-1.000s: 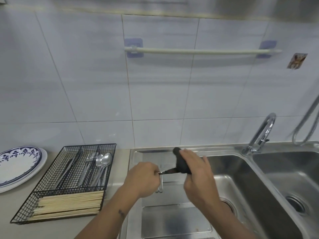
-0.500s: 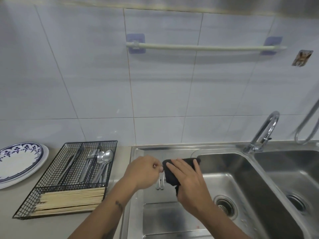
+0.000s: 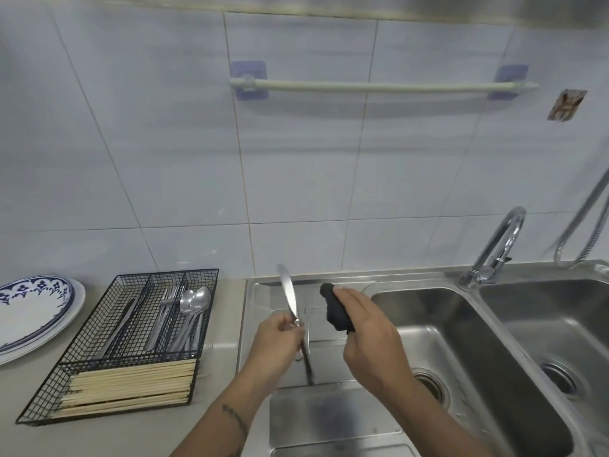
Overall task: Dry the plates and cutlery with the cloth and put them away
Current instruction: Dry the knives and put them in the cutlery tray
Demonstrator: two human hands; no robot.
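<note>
Head view: left hand [image 3: 280, 338] pinches a table knife [image 3: 287, 296] by the handle, above the sink drainboard [image 3: 260, 291]. Right hand [image 3: 369, 328] is curled round the bunched black cloth [image 3: 336, 310], just beside the blade, apart from it. Risk: a loose pinch on a wet handle lets the knife slip into the sink. Long axis near vertical, tip up, tilted slightly left. Wire cutlery tray [image 3: 131, 341] sits to the left.

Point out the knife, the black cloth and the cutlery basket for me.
knife [image 3: 287, 293], head view, middle of the blade
black cloth [image 3: 335, 311], head view, bunched part above the fingers
cutlery basket [image 3: 166, 272], head view, far wire rim
</note>
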